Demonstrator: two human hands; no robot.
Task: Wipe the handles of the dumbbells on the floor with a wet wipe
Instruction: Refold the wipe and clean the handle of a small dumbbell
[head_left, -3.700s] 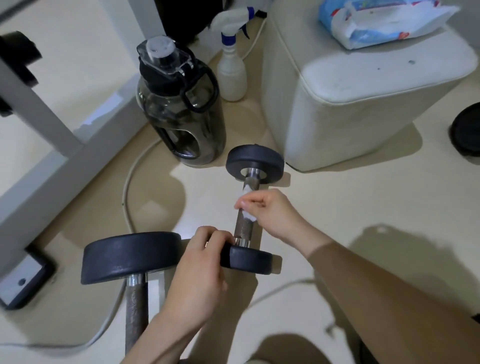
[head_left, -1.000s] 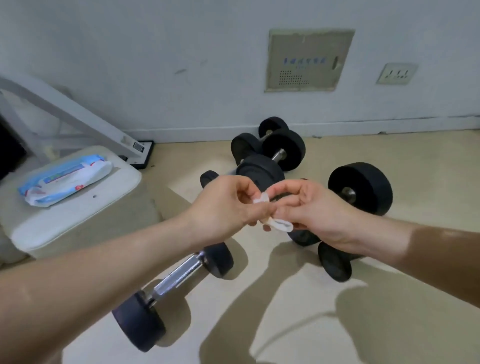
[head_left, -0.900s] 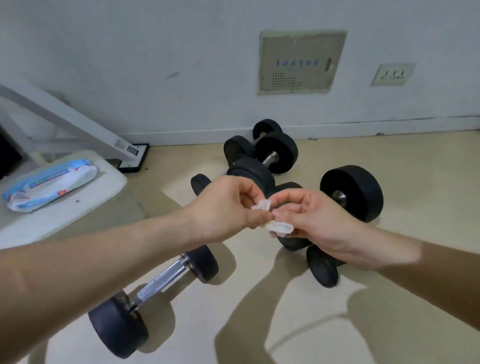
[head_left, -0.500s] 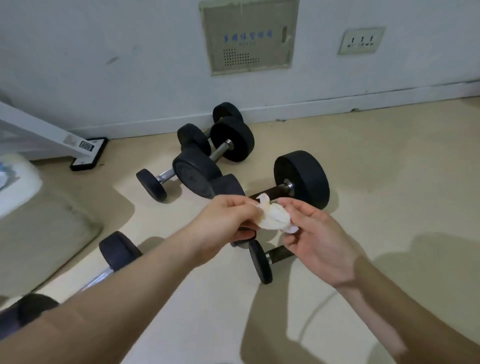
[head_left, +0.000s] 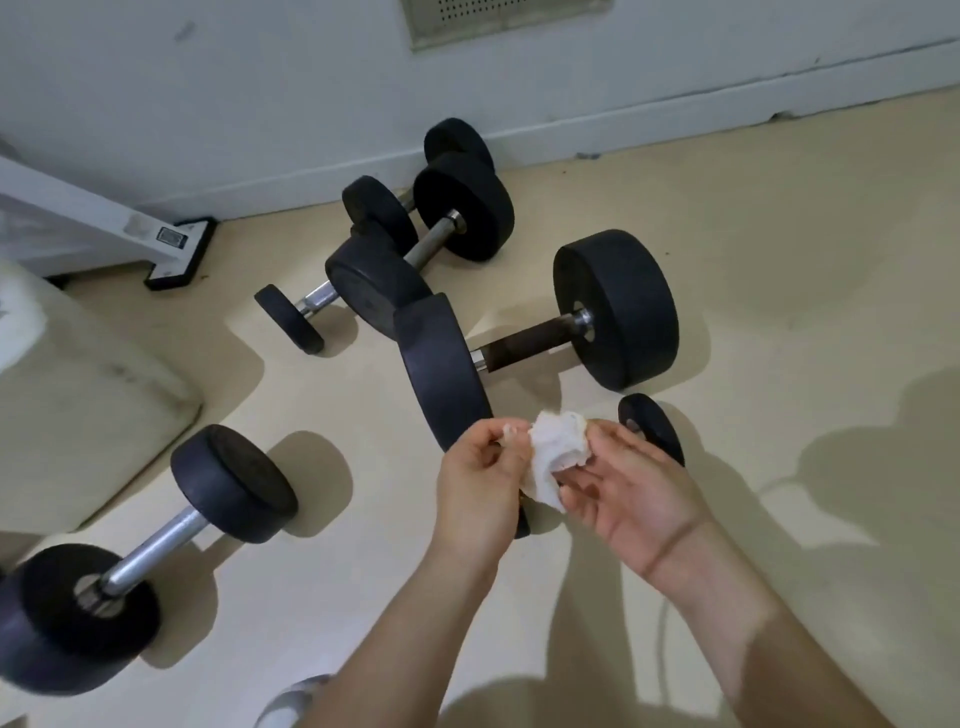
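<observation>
Both hands meet in mid-air over the floor, working a crumpled white wet wipe (head_left: 556, 457) between them. The left hand (head_left: 480, 493) has thumb and fingers closed, pinching the wipe's edge; the right hand (head_left: 631, 499) lies palm-up with fingers loosely curled under the wad, not clamped tight.

No handle is being touched, so this reads as refolding the wipe between dumbbells. Which handles are already clean cannot be told.

Just beyond the hands lies the large black dumbbell with a dark brown handle (head_left: 530, 345); a chrome-handled black dumbbell (head_left: 156, 543) sits well left of the left hand. More black dumbbells (head_left: 436, 239) cluster farther off by the white wall (head_left: 260, 78), on a smooth beige floor (head_left: 805, 260).
</observation>
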